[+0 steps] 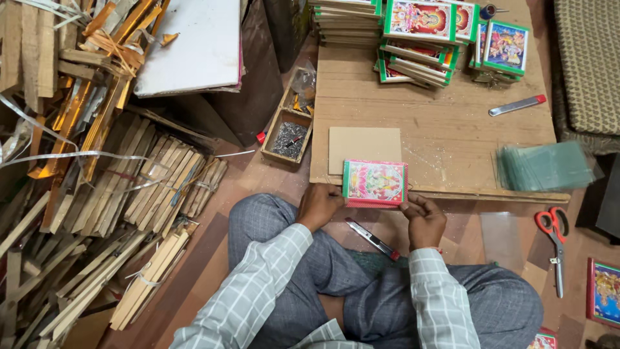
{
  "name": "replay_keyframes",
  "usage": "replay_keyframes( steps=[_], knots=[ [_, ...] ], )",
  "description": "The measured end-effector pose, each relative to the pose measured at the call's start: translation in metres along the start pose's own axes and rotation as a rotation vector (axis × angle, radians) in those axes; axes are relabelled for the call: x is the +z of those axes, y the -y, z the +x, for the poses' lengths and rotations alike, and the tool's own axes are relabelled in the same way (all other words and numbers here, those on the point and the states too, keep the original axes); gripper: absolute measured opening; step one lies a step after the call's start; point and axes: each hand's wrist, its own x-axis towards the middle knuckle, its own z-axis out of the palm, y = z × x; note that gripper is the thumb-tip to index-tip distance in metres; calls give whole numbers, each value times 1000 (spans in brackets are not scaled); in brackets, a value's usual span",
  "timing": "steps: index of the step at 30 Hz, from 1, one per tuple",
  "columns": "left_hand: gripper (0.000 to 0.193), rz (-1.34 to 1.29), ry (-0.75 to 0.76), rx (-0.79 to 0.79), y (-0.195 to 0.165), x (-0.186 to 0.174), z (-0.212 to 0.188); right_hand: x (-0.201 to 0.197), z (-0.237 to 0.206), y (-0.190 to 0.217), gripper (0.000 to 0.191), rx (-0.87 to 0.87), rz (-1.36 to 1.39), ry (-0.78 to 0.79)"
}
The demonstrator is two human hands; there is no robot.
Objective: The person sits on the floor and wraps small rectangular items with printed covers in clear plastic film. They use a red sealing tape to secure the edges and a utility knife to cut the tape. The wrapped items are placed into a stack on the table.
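The picture (374, 183) is a small framed print, bright with pink, green and yellow, its border green on top and red along the near edge. It sits at the near edge of the board (445, 129), partly over a plain brown card (363, 147) that shows behind it.

The left hand (318, 205) is at the picture's near left corner, fingers curled, fingertips touching the frame. The right hand (423, 220) is at the near right corner, likewise curled with fingertips against the frame. Whether either hand truly grips the frame or only presses on it I cannot tell; the fingertips are hidden behind the knuckles.

Just nearer than the picture, between the two hands, a knife (372, 238) with a red end lies on the floor. Right of the picture and past the board's edge lie red-handled scissors (554, 236). Further right, another framed print (604, 292) is cut off by the picture border.

On the board right of the picture sits a stack of glass panes (546, 167), blurred. Behind that lies a second knife (516, 105). At the far end of the board are piles of framed prints (423, 39), the topmost cut off.

Left of the picture, off the board, a small wooden tray (289, 132) holds dark bits too small to make out. Further left lies a heap of wooden strips (116, 194), with a white sheet (194, 48) behind it.
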Motion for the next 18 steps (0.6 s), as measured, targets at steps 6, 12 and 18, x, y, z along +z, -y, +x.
replay_keyframes(
  steps=[6,12,18],
  knots=[
    [22,-25,-9,-20,8,4,3,2,-1,5,29,20,19,-3],
    [19,-11,-26,-65,15,11,8,5,-3,11,28,27,76,1],
    [18,-57,-32,-82,19,15,10,6,-5,14,28,13,52,4]
  ],
)
